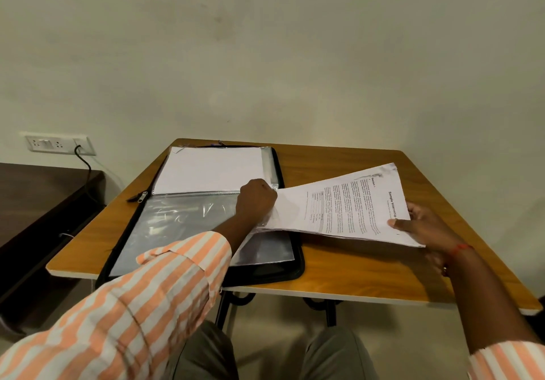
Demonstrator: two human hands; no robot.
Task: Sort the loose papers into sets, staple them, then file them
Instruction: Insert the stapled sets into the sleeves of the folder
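Observation:
A black zip file folder (290, 273) lies open on the wooden table (339, 270), showing clear plastic sleeves (182, 223). Its far sleeve holds white sheets (209, 168). A stapled set of printed papers (339, 205) with a bold title is held level above the folder's right edge. My left hand (255, 199) is closed on the sleeve's open edge where the set's left end meets it. My right hand (424, 226) grips the set's right end, thumb on top. Whether the left end of the papers is inside the sleeve is hidden by my left hand.
The table stands against a plain wall. A dark cabinet (38, 202) stands to the left, below a wall socket (56, 143) with a black cable plugged in. The folder's zip pull (141, 196) lies at its left edge. My knees show below the table's front edge.

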